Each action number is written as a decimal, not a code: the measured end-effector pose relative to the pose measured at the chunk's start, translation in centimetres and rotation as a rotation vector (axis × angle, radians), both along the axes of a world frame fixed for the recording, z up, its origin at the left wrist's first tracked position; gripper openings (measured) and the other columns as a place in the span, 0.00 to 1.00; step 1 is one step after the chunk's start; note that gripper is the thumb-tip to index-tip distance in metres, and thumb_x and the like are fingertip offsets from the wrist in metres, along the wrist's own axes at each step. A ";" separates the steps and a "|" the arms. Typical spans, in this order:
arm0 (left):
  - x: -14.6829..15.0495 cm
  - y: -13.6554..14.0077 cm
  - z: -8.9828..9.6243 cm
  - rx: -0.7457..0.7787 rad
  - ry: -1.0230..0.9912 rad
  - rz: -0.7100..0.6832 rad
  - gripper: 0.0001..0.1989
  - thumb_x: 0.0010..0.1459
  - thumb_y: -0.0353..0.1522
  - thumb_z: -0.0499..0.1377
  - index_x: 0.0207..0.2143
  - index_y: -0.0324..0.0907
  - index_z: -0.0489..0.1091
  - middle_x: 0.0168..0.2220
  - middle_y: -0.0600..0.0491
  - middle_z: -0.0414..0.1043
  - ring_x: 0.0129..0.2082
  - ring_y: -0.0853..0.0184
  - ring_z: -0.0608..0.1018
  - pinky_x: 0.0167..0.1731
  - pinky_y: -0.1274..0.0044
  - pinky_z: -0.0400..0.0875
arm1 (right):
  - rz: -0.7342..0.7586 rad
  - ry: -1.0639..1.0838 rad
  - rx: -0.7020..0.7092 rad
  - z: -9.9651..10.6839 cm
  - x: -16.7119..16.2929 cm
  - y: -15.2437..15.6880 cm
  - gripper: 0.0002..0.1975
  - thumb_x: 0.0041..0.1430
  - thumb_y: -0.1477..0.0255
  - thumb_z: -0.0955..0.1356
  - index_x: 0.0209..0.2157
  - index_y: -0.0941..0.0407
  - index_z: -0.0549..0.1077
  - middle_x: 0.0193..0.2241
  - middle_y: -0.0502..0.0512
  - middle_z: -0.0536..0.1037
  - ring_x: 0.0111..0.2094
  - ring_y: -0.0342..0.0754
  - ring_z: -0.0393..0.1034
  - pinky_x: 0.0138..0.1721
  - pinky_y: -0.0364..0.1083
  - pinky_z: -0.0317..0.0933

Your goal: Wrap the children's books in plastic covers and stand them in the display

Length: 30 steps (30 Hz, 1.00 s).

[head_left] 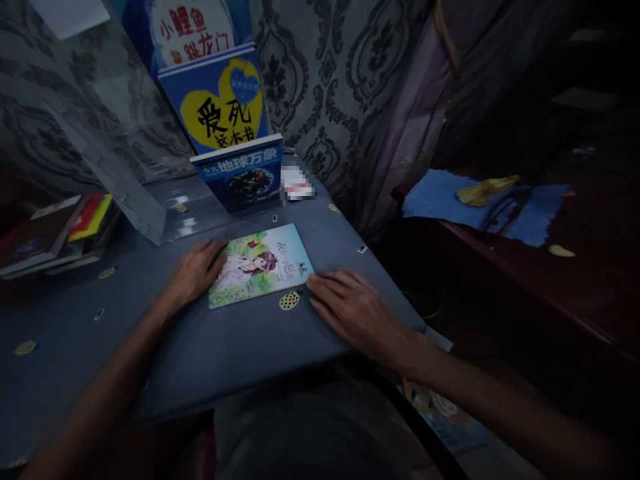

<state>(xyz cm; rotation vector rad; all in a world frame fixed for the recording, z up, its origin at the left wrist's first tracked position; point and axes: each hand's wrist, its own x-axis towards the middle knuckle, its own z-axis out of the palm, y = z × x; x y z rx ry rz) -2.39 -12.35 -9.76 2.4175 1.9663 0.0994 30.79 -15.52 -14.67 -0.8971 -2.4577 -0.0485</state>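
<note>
A thin picture book (260, 267) lies flat on the grey-blue table cover, its front showing a drawn figure with flowers against green and pale blue. My left hand (197, 270) rests at the book's left edge, fingers stretched out and touching it. At the lower right corner, my right hand (350, 303) lies low on the table with fingers extended, their tips against the book's edge. Just beyond it, a dark blue book with a globe (250, 180) leans upright in a clear stand. Behind that stand a blue and yellow book (220, 107) and a taller blue book (200, 33).
The clear plastic stand (135, 213) reaches across the table's back. Stacked books (45, 233) lie at the far left. A pixelated white item (297, 183) sits beside the globe book. To the right, a blue cloth (435, 197) drapes over a dark red surface (530, 280). Patterned curtains hang behind.
</note>
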 end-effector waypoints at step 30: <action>0.5 0.7 -4.5 -0.010 -0.136 -0.119 0.34 0.72 0.47 0.43 0.71 0.35 0.49 0.73 0.37 0.45 0.74 0.53 0.48 0.70 0.56 0.48 | -0.098 -0.189 -0.255 0.6 -5.2 10.0 0.25 0.73 0.63 0.60 0.65 0.60 0.65 0.66 0.66 0.66 0.68 0.60 0.58 0.65 0.64 0.54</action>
